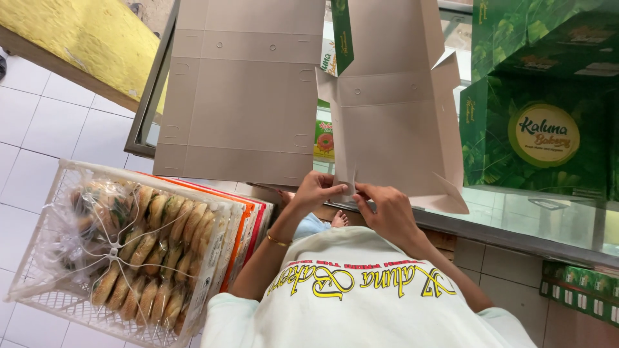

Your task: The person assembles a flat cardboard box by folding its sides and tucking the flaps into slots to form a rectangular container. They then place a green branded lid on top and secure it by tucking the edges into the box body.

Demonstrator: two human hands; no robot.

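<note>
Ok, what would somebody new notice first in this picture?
Probably the two hands, left hand and right hand, pinching the near edge of a half-folded grey cardboard box on the glass counter. Beside it lies a flat cardboard blank. At lower left, a white crate holds rows of bagged buns; green printed boxes stand at right.

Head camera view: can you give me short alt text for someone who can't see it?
Both hands, left hand and right hand, pinch the near edge of a half-folded cardboard box on a glass counter. A flat box blank lies alongside; a white crate of wrapped pastries sits lower left.
</note>
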